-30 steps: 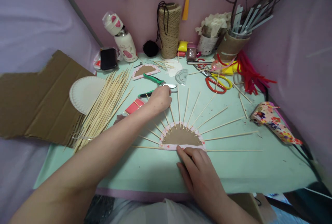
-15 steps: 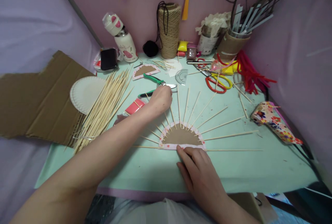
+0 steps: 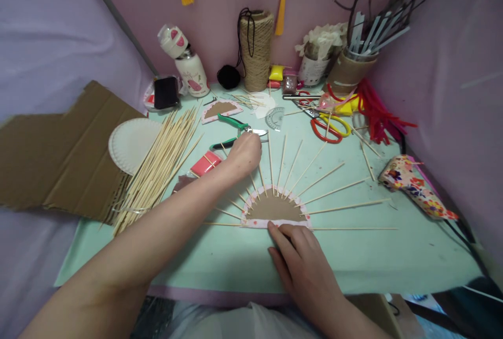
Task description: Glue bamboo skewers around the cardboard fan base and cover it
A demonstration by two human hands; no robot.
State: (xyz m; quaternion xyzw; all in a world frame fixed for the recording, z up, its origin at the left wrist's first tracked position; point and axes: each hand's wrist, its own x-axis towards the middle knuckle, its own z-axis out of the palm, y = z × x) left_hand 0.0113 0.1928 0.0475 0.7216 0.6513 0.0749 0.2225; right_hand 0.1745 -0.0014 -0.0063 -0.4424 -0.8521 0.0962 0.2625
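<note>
A person's two bare hands work over a pale green tabletop (image 3: 236, 271), seen from above. Before them lies a brown half-disc (image 3: 275, 208) with a pink patterned border, its straight edge toward the person. Thin sticks (image 3: 346, 207) spread from its curved edge like sun rays, the outermost two lying nearly flat to either side.

The right hand (image 3: 308, 255) rests palm down at the straight edge, thumb apart from the fingers, the index fingertip on the border. The left hand (image 3: 246, 151) reaches over the left-hand sticks, fingers curled, near the upper ends of the middle ones; whether it pinches a stick cannot be told, as its fingertips are hidden. Just beyond it lie green-handled cutters (image 3: 231, 120), partly covered by the hand.

To the left, a bundle (image 3: 161, 166) of sticks overlaps a white plate (image 3: 128, 145) and cardboard (image 3: 70, 161). Behind the cutters lies a smaller half-disc (image 3: 222, 109), with a clear protractor (image 3: 275, 118) to its right. Scissors (image 3: 332, 141) lie farther right. A spool of twine (image 3: 257, 51) stands at the back.
</note>
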